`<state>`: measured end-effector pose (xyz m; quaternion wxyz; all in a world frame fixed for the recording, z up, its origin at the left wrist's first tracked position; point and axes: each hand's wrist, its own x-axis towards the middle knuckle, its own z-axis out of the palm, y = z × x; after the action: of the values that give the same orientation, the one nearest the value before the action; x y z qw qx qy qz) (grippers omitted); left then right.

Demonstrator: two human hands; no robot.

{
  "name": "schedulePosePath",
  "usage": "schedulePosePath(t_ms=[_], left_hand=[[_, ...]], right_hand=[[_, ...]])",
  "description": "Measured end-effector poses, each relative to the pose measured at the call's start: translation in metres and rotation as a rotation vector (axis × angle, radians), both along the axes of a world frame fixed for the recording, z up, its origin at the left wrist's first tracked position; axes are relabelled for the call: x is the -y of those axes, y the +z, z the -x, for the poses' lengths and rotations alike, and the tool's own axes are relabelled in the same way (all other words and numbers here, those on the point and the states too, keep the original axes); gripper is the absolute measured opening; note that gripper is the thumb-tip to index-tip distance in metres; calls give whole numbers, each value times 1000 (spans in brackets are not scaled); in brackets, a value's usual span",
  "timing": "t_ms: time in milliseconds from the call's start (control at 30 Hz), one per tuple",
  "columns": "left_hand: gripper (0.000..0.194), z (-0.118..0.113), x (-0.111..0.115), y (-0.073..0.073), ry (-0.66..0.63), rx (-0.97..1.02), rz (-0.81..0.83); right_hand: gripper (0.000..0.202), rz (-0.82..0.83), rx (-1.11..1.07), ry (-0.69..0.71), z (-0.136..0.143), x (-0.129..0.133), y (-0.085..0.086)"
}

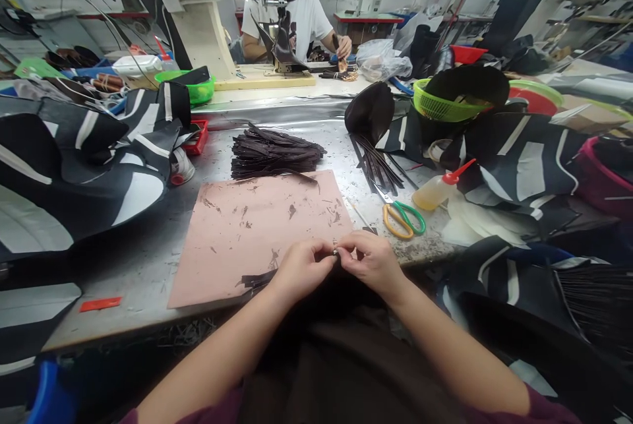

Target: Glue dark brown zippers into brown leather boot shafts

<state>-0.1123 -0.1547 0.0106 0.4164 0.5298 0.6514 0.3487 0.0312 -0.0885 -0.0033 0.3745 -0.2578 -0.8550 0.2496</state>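
Both my hands meet at the front edge of a pink board (262,226). My left hand (304,269) pinches a small dark piece with a pale spot, too small to name. My right hand (370,262) closes on the same piece from the other side, fingertips nearly touching. A few dark strips (257,280) stick out by my left wrist, on the board's front edge. Beyond the board lies a pile of dark strips (274,152). Scissors with one yellow and one green handle (403,218) rest right of the board.
A glue bottle with a red nozzle (435,192) stands at the right, near a green basket (440,104). Black and white pieces (143,193) are heaped on both sides. A red strip (100,304) lies front left. Across the table, a person (314,22) sits behind a sewing machine (210,22).
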Motion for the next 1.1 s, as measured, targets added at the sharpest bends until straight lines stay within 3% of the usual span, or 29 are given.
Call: schedulePosePath(t_ms=[100, 267, 333, 400, 567, 633, 667, 733, 833, 900, 1000, 1100], left_hand=[[18, -1, 1, 1, -2, -6, 6], [21, -4, 3, 3, 14, -120, -40], [19, -4, 4, 2, 30, -113, -44], [18, -4, 5, 1, 36, -69, -43], [15, -1, 2, -2, 9, -31, 4], [14, 1, 0, -5, 20, -29, 27], [14, 3, -1, -7, 32, -20, 32], [14, 5, -4, -12, 40, 16, 36], [17, 8, -10, -20, 28, 105, 60], [18, 7, -15, -22, 29, 169, 84], [22, 5, -21, -22, 55, 227, 106], [24, 4, -23, -18, 80, 242, 107]], right_hand=[[14, -32, 52, 13, -2, 4, 4], [19, -264, 215, -15, -2, 10, 11], [19, -230, 193, -25, 1, 12, 10], [16, -34, 82, -42, 6, 13, 6], [14, 787, -390, -203, -3, -1, -11], [22, 894, -497, -268, -28, -11, -17], [27, 894, -447, -275, -44, -15, -20], [30, 824, -100, -280, -78, -20, -25], [5, 593, 365, -302, -111, -25, -33], [20, 380, 463, -420, -112, -35, -37], [32, 119, 627, -646, -94, -63, -45], [49, 72, 804, -695, -73, -93, -49]])
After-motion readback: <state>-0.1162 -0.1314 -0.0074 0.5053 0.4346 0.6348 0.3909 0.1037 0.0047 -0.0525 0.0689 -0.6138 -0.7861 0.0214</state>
